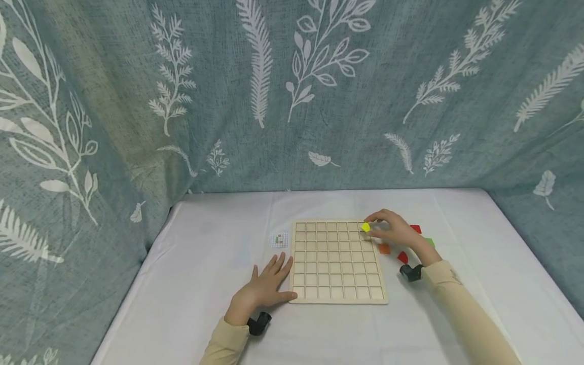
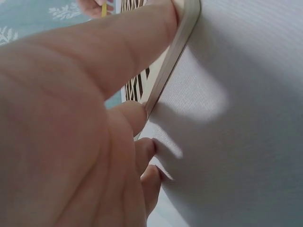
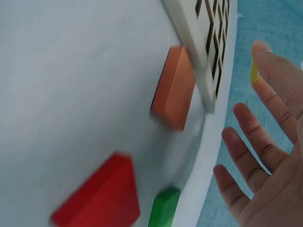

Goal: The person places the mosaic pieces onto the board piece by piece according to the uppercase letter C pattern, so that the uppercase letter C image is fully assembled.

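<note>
A light wooden grid board [image 1: 337, 302] with rows of square cells lies on the white table. Above its far right corner, my right hand [image 1: 391, 229] pinches a small yellow block [image 1: 365, 227] between thumb and index finger; the other fingers are spread in the right wrist view. My left hand [image 1: 263, 289] is spread at the board's left edge, its thumb and index finger touching the frame. Right of the board lie an orange block [image 1: 385, 249], a red block with a curved side [image 1: 402, 257], another red block [image 1: 415, 229] and a green block [image 1: 429, 242], partly behind the right wrist.
A small printed card [image 1: 279, 240] with a grid and a few coloured squares lies left of the board. The white cloth-covered table [image 1: 219, 228] ends at a teal curtain [image 1: 283, 152] with white leaf prints, which hangs behind and on both sides.
</note>
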A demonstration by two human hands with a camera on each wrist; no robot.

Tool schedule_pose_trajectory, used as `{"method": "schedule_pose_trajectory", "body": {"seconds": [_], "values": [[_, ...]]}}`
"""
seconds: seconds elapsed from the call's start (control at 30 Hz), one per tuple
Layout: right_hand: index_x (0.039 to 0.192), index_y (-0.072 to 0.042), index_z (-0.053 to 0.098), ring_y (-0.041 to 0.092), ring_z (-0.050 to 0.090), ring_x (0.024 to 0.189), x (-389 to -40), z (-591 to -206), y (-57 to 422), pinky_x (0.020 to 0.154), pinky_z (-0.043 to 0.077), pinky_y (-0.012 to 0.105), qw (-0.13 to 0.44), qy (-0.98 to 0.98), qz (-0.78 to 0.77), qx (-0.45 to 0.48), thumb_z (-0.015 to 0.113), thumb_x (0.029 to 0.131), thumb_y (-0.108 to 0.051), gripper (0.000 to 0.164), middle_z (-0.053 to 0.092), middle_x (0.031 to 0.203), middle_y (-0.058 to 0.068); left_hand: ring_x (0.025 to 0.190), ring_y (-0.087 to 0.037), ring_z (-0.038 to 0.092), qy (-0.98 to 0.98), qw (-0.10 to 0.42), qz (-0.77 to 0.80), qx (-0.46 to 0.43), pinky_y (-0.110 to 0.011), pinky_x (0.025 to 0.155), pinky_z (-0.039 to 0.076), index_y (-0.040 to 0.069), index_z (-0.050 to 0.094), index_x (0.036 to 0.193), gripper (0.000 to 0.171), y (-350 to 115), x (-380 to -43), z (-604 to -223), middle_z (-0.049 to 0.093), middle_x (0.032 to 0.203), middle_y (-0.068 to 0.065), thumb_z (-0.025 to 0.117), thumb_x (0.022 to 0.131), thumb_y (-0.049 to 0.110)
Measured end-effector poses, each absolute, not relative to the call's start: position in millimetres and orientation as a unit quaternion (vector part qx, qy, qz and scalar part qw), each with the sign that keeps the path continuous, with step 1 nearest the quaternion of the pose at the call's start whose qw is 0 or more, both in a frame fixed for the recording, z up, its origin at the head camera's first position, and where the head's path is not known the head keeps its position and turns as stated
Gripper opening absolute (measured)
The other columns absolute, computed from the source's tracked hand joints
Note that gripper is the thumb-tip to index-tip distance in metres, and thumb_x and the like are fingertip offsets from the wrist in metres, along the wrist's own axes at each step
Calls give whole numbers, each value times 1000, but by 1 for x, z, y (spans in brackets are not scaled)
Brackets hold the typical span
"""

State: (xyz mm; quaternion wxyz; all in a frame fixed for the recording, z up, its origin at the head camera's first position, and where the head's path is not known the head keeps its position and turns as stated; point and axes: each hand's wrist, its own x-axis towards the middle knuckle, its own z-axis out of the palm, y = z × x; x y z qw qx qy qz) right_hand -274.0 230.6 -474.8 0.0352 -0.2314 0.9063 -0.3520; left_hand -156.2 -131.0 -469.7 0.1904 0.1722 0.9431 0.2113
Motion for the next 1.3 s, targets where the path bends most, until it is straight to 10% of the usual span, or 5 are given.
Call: {"method": "schedule_pose_trajectory", "body": {"seconds": [1.3], "values": [[119,-5,60,14,53,69,-286,-482,159,66,48,29,132,856,-414,-281,67,86,-19,37,58,86,3,142,-35,12,946,171,215,173,-69,106,4,8,29,146,83,-132,-155,-475,18,154,-15,65,81,46]]}}
